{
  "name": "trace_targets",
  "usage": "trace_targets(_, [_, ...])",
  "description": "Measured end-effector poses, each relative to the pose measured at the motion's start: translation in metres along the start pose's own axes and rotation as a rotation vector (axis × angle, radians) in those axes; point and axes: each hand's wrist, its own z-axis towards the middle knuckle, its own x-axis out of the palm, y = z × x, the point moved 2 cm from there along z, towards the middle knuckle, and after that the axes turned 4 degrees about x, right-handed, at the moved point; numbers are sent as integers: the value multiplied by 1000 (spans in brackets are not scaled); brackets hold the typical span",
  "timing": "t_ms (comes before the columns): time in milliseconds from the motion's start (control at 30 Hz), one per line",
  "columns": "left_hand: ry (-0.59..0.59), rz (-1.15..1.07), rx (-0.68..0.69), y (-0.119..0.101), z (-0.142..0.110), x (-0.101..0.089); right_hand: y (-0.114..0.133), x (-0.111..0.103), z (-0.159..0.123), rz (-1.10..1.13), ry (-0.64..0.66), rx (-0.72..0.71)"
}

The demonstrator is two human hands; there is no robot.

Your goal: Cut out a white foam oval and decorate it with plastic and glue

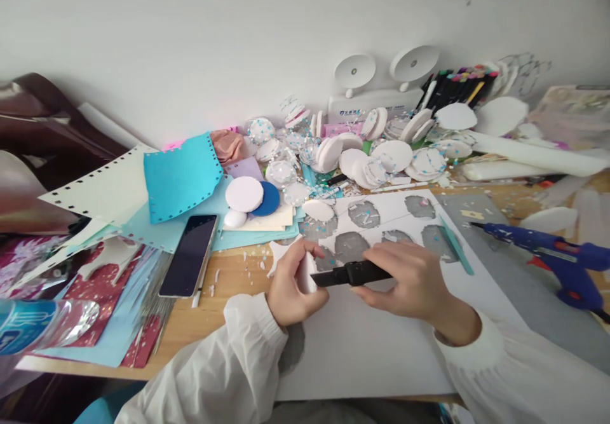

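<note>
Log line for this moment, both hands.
left hand: holds white piece | right hand: holds black cutter | blade: at white piece | below: holed white sheet

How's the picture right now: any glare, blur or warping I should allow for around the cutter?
Head view, centre: soft, even light, no harsh glare on the black cutter or the white piece; head view, right edge: the clear box looks smeared and stretched; head view, lower left: bright highlights on the clear bottle.
</note>
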Motion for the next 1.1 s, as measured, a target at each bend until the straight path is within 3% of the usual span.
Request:
trace_targets(167, [63, 26, 9, -2, 0, 3, -1, 1, -1, -7, 33, -6])
trace_targets(367, [65, -24, -33, -1, -1, 2, -20, -9, 1, -42, -130, 139])
trace_targets(600, [169, 45, 63, 0, -1, 4, 10, -7, -3, 111, -53, -31])
trace_targets(800, [242, 149, 203, -1, 1, 8, 18, 1, -6, 150, 22, -92])
trace_targets(933, [233, 22, 162, 1, -1, 10, 20, 2, -6, 235, 66, -38])
trace_targets(1100, [38, -465, -33, 2, 7, 5, 16, 3, -6, 373, 28, 72])
